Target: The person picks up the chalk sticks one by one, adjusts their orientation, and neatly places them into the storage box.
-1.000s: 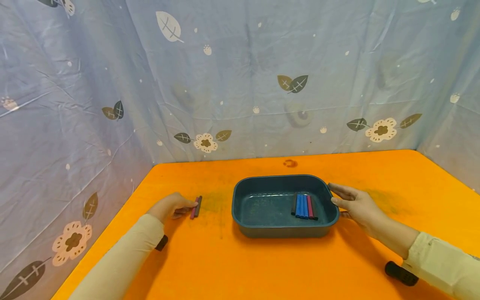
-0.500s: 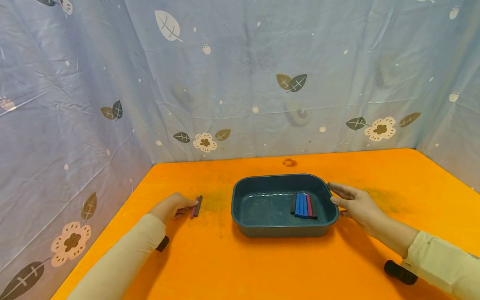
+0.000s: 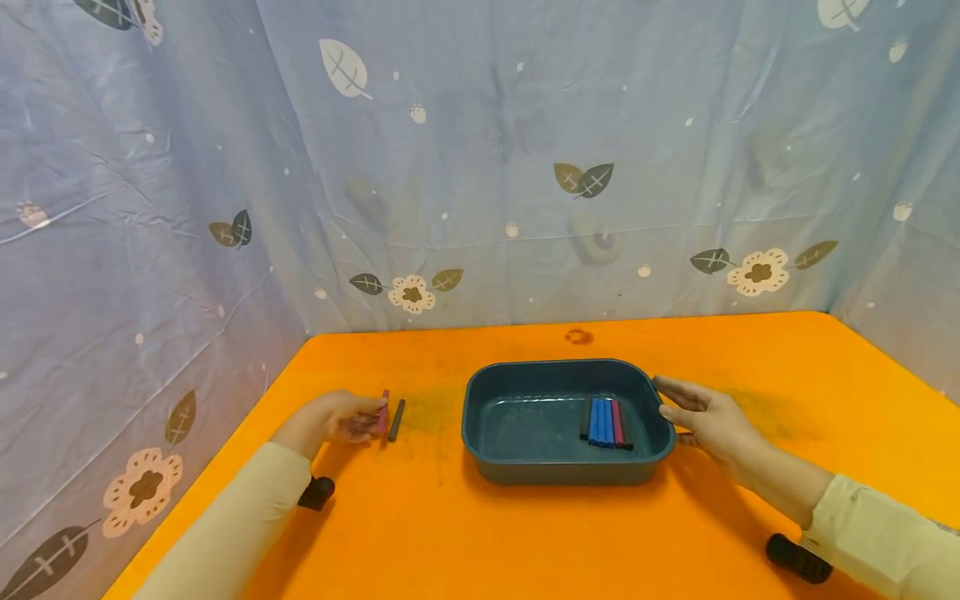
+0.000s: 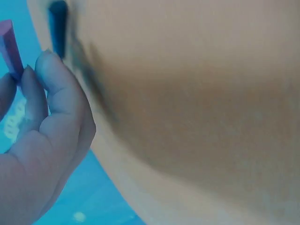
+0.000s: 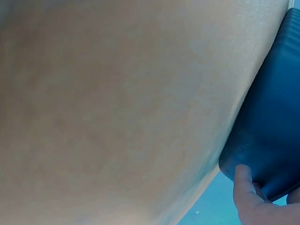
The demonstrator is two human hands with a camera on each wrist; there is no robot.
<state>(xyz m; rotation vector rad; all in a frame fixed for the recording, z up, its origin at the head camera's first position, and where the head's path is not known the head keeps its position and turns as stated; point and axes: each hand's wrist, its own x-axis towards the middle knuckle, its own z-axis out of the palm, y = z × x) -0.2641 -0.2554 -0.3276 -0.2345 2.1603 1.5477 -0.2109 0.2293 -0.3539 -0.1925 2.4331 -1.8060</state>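
My left hand [image 3: 348, 418] pinches a pink stick [image 3: 383, 414] between thumb and fingertips, at the left of the orange table. The stick's flat end shows in the left wrist view. Just right of it a dark grey stick [image 3: 397, 421] lies on the table, touched by no finger. My right hand [image 3: 716, 425] holds the right end of a dark teal rectangular tub [image 3: 555, 472], thumb at the rim and fingers along the outer wall. Inside the tub's right half lie several similar sticks side by side: blue ones [image 3: 602, 422], a pink one [image 3: 617, 423] and dark ones at both ends.
A pale blue curtain [image 3: 480, 242] with leaf and flower prints encloses the back and sides of the orange table [image 3: 480, 542]. Black devices [image 3: 798, 558] are strapped at the wrists. A brown ring mark [image 3: 578, 337] stains the table behind the tub.
My left hand has drawn the pink stick slightly left, apart from the dark grey stick it lay against. The head view has tilted a little upward. The right hand and tub keep their place.
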